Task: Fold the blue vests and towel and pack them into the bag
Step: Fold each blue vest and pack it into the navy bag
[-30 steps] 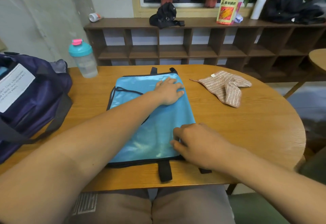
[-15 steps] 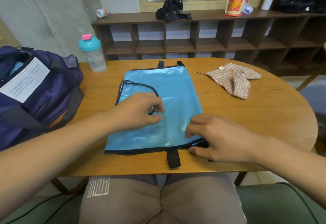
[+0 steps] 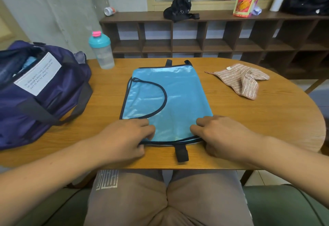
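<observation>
A shiny blue vest (image 3: 170,99) with black trim lies folded in half on the wooden table (image 3: 249,126). My left hand (image 3: 124,138) pinches its near left corner, thumb under the hem. At the near right corner my right hand (image 3: 222,135) grips the hem the same way. A black strap hangs off the near hem between my hands. A crumpled striped brown towel (image 3: 243,81) lies to the right. The open purple bag (image 3: 35,90) stands at the left with blue fabric showing inside.
A shaker bottle (image 3: 101,51) with a teal lid stands at the table's back left, next to the bag. A dark cubby shelf (image 3: 213,35) runs behind the table. My knees are under the near edge.
My left hand moved from the vest's far part down to its near left corner. My right hand stayed at the near right corner and took hold of the hem.
</observation>
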`<state>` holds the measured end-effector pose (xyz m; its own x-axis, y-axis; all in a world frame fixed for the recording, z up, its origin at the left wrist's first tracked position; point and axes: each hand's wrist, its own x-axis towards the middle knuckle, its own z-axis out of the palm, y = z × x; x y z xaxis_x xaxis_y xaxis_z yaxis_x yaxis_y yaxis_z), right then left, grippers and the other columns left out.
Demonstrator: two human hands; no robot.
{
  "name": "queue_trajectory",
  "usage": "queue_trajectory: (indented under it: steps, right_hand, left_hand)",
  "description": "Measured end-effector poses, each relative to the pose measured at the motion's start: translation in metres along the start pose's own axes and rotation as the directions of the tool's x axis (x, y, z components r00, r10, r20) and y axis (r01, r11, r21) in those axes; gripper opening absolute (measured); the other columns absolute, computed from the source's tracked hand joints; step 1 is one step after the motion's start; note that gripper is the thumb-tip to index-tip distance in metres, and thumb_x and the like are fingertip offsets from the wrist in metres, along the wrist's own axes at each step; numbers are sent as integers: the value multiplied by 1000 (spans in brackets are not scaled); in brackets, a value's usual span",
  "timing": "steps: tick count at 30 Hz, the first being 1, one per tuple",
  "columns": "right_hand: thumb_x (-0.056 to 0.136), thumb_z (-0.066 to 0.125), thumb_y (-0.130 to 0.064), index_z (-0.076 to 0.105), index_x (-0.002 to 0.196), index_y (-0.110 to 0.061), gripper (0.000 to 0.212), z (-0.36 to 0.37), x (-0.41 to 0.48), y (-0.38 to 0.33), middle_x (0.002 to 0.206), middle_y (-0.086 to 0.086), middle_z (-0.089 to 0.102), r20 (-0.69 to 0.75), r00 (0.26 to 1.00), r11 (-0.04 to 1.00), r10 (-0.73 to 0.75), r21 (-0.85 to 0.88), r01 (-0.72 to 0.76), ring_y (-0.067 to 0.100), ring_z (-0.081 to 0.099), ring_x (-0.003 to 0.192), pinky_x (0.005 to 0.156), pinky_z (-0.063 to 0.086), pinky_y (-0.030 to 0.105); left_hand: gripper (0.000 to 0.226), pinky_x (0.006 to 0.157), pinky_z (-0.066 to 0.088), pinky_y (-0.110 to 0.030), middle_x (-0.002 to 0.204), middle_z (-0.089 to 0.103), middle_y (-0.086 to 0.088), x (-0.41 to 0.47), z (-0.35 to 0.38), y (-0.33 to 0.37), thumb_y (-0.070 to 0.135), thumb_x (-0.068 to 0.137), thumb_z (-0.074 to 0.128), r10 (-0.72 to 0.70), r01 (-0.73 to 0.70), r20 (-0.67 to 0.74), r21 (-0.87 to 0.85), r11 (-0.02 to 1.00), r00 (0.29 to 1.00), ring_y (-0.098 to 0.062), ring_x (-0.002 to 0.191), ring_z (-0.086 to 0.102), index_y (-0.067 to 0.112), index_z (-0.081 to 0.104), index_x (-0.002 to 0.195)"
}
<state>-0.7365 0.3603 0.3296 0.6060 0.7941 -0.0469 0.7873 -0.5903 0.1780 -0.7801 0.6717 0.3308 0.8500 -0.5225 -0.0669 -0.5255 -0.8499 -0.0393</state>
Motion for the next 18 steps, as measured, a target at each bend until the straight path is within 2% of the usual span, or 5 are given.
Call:
queue_trajectory:
  steps: [4, 8, 11, 14, 18]
  right_hand:
    - [87, 53, -22, 47, 106, -24, 20, -5, 3, -2, 97, 1, 57, 34, 998, 998, 53, 12, -54, 31, 62, 85, 72, 45, 40]
    - [91, 56, -30, 40, 99, -30, 18, -13, 0, 11, 91, -6, 59, 51, 990, 983, 131, 126, -136, 26, 61, 81, 65, 41, 38]
    - [91, 64, -29, 47, 100, -34, 20, -23, -6, 26, 90, -12, 61, 56, 982, 941, 183, 280, -191, 16, 60, 80, 67, 51, 41]
    - [90, 67, -25, 54, 101, -38, 21, -30, -14, 34, 91, -17, 63, 32, 986, 911, 161, 379, -161, 8, 61, 83, 72, 53, 39]
    - [92, 72, -18, 67, 101, -38, 22, -45, -27, 33, 90, -15, 71, 57, 993, 824, 106, 553, -120, 12, 67, 85, 75, 53, 35]
  left_hand:
    - [27, 68, 53, -39, 102, 53, 14, 2, 1, -6, 27, 86, 57, -24, 24, 11, -15, 1000, 1000, -12, 89, 58, 40, 47, 108]
    - [24, 71, 55, -35, 97, 63, 17, -2, -5, -17, 34, 91, 63, -81, 76, -28, -158, 984, 996, -4, 84, 60, 43, 50, 108]
    - [27, 78, 56, -32, 96, 67, 20, -8, -13, -28, 34, 91, 70, -133, 119, -26, -296, 948, 991, 1, 89, 63, 45, 53, 108]
    - [27, 82, 55, -28, 97, 67, 22, -17, -20, -35, 29, 91, 72, -144, 119, -43, -367, 923, 989, 3, 94, 64, 44, 57, 107]
    - [31, 77, 51, -20, 92, 71, 16, -26, -29, -32, 16, 90, 73, -116, 86, -36, -465, 881, 993, -7, 89, 68, 41, 61, 104]
